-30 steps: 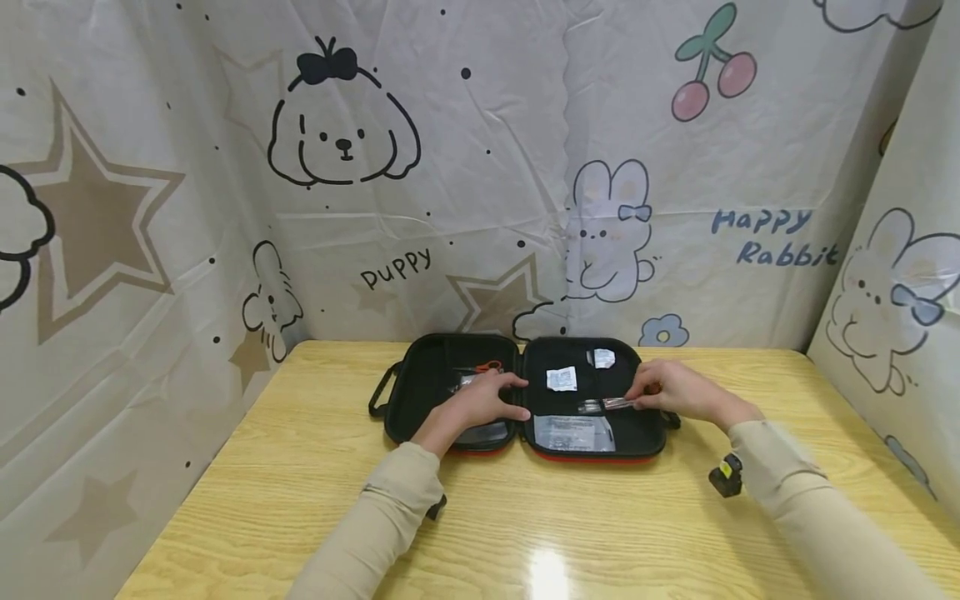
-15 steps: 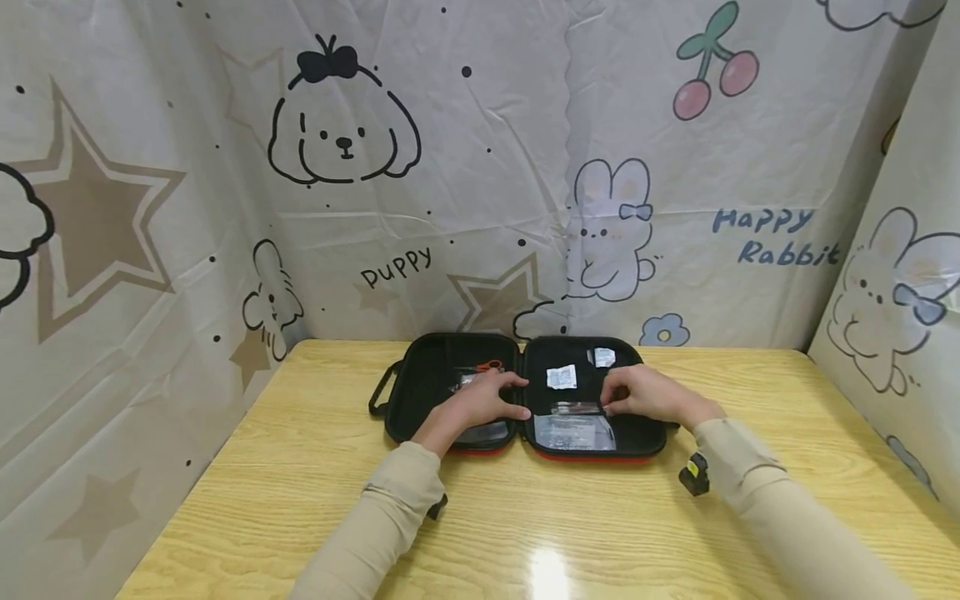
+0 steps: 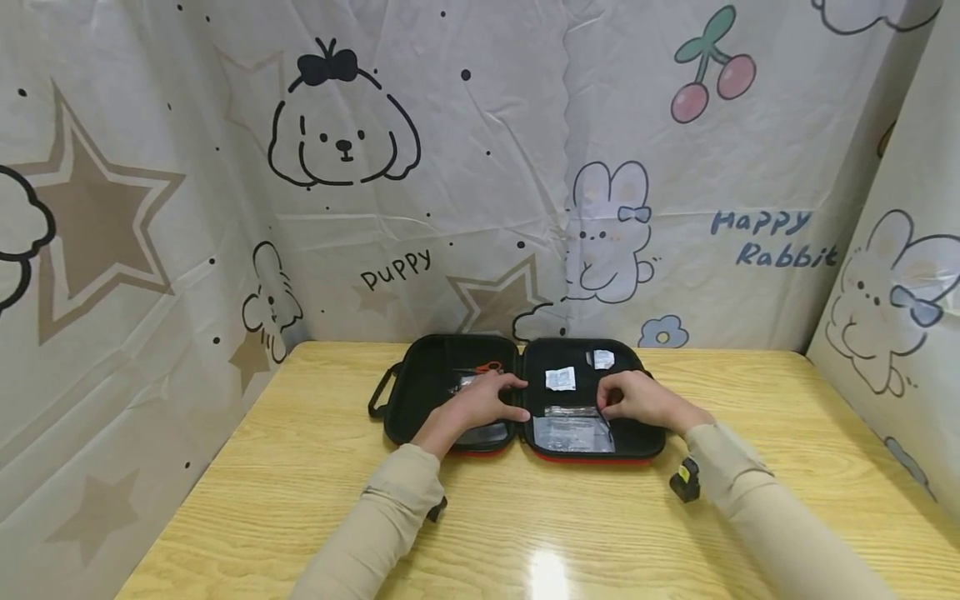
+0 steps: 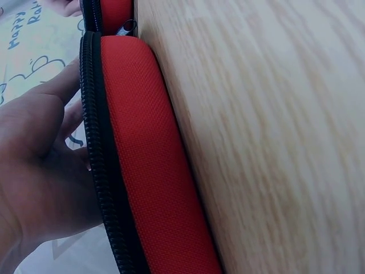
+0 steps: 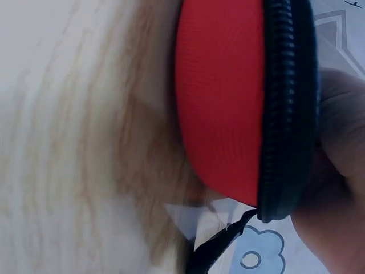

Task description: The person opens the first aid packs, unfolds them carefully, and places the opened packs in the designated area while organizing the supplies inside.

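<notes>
An unfolded black-lined case [image 3: 420,392] with a red outer shell lies on the table. My left hand [image 3: 480,402] reaches over its left half, thumb and fingers spread towards the hinge. In the right half, my right hand [image 3: 637,398] has thumb and forefinger together at a thin black strap [image 3: 607,428], beside the right end of a slim clear packet [image 3: 570,412]. I cannot tell whether the fingers also hold the packet. A larger clear bag [image 3: 572,434] lies just below it. In the right wrist view the case's red side [image 5: 222,97] hides the fingertips.
Two small white packets, one near the hinge [image 3: 560,379] and one at the back [image 3: 603,359], lie in the right half. Orange-handled scissors [image 3: 489,367] sit in the left half. A carry handle [image 3: 381,392] sticks out leftward. The wood table [image 3: 570,517] meets a printed cloth backdrop [image 3: 480,167].
My right hand has moved left inside the case, and the slim clear packet has slid left towards the hinge. The left hand has stayed in place.
</notes>
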The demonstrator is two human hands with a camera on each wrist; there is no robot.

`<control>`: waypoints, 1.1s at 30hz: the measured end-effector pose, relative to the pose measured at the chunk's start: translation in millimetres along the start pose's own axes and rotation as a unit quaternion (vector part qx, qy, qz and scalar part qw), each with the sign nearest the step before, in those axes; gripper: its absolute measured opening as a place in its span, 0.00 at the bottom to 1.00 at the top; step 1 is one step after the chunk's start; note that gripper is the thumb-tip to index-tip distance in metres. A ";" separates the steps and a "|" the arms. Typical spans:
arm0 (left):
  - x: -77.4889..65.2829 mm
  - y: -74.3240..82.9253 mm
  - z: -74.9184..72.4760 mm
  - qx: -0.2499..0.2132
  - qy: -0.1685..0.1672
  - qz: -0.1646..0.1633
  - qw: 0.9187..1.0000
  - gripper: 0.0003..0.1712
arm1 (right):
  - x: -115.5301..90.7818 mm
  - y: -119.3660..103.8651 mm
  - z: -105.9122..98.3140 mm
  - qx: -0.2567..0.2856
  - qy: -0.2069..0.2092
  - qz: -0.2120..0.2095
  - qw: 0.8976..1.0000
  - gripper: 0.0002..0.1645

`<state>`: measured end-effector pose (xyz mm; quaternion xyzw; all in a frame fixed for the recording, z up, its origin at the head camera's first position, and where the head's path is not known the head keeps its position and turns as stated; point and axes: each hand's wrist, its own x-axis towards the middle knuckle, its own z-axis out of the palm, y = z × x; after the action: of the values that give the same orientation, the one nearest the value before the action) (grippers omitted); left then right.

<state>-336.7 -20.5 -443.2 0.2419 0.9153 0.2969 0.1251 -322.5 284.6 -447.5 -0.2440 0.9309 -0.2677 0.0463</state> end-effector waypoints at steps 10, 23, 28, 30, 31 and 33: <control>-1.2 1.7 -0.1 -0.006 -0.001 0.004 1.000 0.34 | -3.7 -1.8 -3.4 0.012 0.007 0.020 1.000 0.09; -2.3 1.4 -0.7 -0.012 -0.002 -0.008 1.000 0.33 | -6.6 -0.2 -19.6 0.004 0.026 0.022 0.999 0.04; -1.2 -0.9 0.8 -0.012 0.001 -0.003 1.000 0.33 | -0.3 -2.5 -22.4 0.013 0.018 0.027 0.999 0.05; -0.3 -1.8 1.2 -0.011 0.000 -0.003 1.000 0.33 | 2.8 -3.3 -23.2 0.017 0.017 0.033 0.999 0.07; -0.1 -2.0 1.2 -0.011 0.000 -0.002 1.000 0.33 | 4.4 -3.6 -23.6 0.017 0.017 0.035 0.999 0.08; 0.1 -2.1 1.3 -0.012 0.000 -0.002 1.000 0.33 | 7.7 -4.4 -24.1 0.021 0.019 0.036 0.999 0.09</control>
<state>-337.1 -21.2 -445.5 0.2389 0.9120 0.3074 0.1289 -332.5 289.1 -424.4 -0.2038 0.9341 -0.2899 0.0436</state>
